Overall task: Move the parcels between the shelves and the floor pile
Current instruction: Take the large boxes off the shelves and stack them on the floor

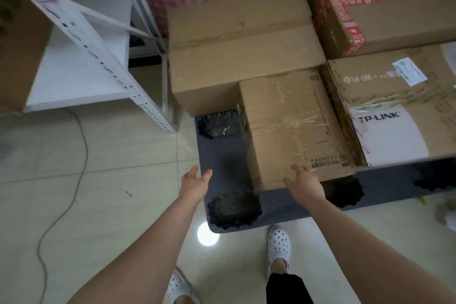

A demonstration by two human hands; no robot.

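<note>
Parcel [293,126]: brown creased cardboard, clear tape

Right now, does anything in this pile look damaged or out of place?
The front box carries wrinkled, peeling clear tape across its top. A loose cable trails across the floor at left, a possible trip hazard. Nothing looks spilled.

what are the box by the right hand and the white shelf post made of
The box looks like plain brown cardboard, matte, creased, with glossy clear tape across its top. The shelf post seems white-painted metal, judging by its row of punched slots.
</note>
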